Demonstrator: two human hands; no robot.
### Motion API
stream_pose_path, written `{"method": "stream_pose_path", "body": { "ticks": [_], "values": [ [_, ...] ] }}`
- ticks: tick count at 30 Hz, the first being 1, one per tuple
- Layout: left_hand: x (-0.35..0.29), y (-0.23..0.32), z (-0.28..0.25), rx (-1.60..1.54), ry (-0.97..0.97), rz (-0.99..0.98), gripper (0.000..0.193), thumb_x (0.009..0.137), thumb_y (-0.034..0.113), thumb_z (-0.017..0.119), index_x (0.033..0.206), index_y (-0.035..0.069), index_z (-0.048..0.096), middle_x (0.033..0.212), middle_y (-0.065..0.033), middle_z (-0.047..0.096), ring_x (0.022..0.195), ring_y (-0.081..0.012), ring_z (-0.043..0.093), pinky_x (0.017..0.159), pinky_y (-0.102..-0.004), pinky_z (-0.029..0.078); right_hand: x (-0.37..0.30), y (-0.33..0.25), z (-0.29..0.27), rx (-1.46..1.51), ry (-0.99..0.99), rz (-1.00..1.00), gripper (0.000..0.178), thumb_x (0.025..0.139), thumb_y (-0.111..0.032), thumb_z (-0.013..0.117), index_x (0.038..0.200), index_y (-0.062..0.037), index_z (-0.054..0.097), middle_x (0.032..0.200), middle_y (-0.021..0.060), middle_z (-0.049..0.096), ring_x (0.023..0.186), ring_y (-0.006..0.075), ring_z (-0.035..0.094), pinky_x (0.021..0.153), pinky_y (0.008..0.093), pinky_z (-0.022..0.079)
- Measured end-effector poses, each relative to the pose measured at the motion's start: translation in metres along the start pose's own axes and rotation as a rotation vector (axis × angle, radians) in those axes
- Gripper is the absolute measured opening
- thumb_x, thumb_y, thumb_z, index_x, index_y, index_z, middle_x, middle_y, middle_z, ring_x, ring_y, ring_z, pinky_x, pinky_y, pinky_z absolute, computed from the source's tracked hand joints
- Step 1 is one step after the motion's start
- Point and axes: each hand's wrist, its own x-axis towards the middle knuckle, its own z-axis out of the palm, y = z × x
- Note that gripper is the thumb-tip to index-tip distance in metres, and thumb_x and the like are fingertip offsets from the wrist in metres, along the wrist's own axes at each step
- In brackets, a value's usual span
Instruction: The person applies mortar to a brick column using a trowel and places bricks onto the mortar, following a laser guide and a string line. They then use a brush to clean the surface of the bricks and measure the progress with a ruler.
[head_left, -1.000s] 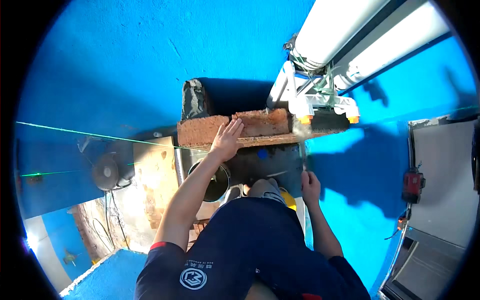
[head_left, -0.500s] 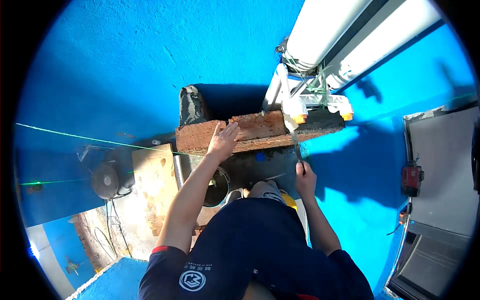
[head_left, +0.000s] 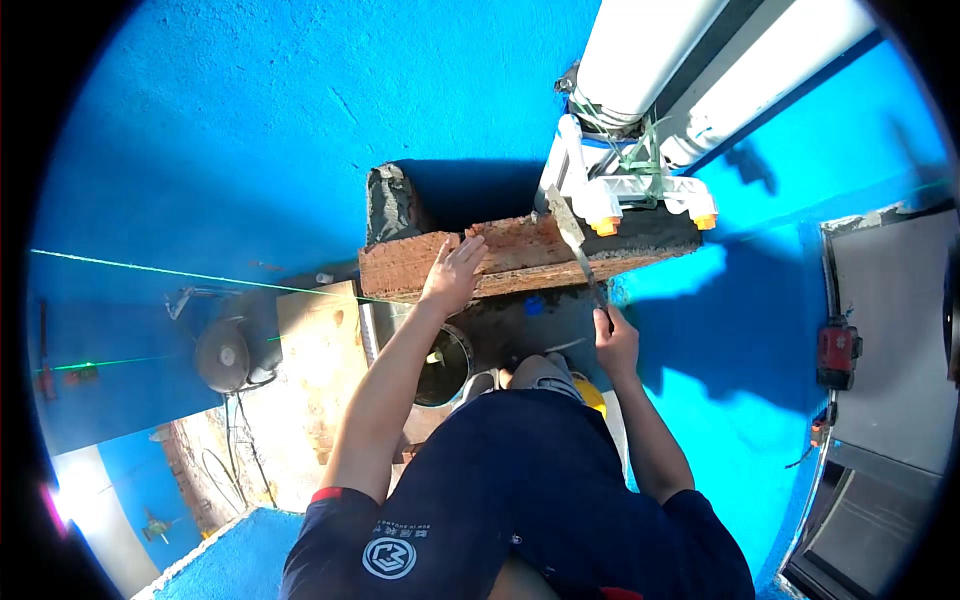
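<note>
My right hand (head_left: 617, 343) is closed round the dark handle of a bricklaying knife (head_left: 570, 228). Its long, narrow blade is smeared with pale grey and slants up and to the left, its upper part over the right end of a red brick (head_left: 520, 246). Whether the blade touches that brick, I cannot tell. My left hand (head_left: 452, 275) lies with fingers stretched out where this brick meets another red brick (head_left: 400, 262) on its left. Both bricks form the front row of a low wall against the blue wall, with mortar showing beneath them.
White pipes (head_left: 650, 60) tied with green twine rise behind the right end, near white fittings with orange caps (head_left: 605, 225). A bucket (head_left: 445, 370) stands below my left forearm. A green string (head_left: 180, 272) crosses at left. A wooden board (head_left: 320, 350) and a fan (head_left: 222, 357) are there too.
The knife's blade has tilted to the left and its tip has come up over the brick. My left hand stays on the bricks. The whole view has shifted slightly.
</note>
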Motion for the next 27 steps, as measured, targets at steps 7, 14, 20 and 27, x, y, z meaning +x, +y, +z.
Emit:
{"method": "stream_pose_path", "body": {
  "ticks": [7,14,20,27],
  "values": [
    [0.002,0.001,-0.002,-0.006,-0.025,-0.002,0.057,0.088,0.018,0.059,0.140,0.010,0.037,0.149,-0.0061,0.031,0.137,-0.0218,0.030,0.114,-0.0448,0.021,0.016,-0.005,0.008,0.124,0.108,-0.102,0.024,0.091,-0.026,0.058,0.100,-0.0046,0.064,0.076,0.0204,0.062,0.073,0.0394,0.061,0.059,0.0410,0.047],
    [0.001,0.001,0.000,-0.076,-0.018,-0.020,0.057,0.087,0.018,0.061,0.139,0.010,0.039,0.146,-0.0059,0.036,0.136,-0.0213,0.031,0.114,-0.0435,0.020,0.012,0.003,0.019,0.110,0.057,-0.050,0.026,0.092,-0.031,0.056,0.098,-0.0061,0.063,0.073,0.0194,0.060,0.071,0.0396,0.059,0.056,0.0433,0.045],
    [-0.006,-0.008,-0.003,-0.153,0.023,-0.016,0.052,0.087,0.014,0.059,0.136,0.010,0.044,0.144,-0.0073,0.040,0.135,-0.0223,0.033,0.114,-0.0425,0.021,0.013,-0.003,0.011,0.050,-0.053,-0.049,0.030,0.091,-0.032,0.058,0.100,-0.0039,0.062,0.072,0.0184,0.061,0.068,0.0407,0.059,0.055,0.0433,0.044],
    [-0.037,-0.021,-0.029,-0.420,0.482,-0.342,0.034,0.085,0.006,0.052,0.118,0.002,0.060,0.125,-0.0169,0.057,0.116,-0.0321,0.054,0.097,-0.0363,0.044,0.003,-0.014,0.010,0.183,-0.018,-0.074,0.027,0.092,-0.030,0.057,0.099,-0.0039,0.061,0.073,0.0197,0.060,0.070,0.0417,0.058,0.057,0.0435,0.045]
  ]
}}
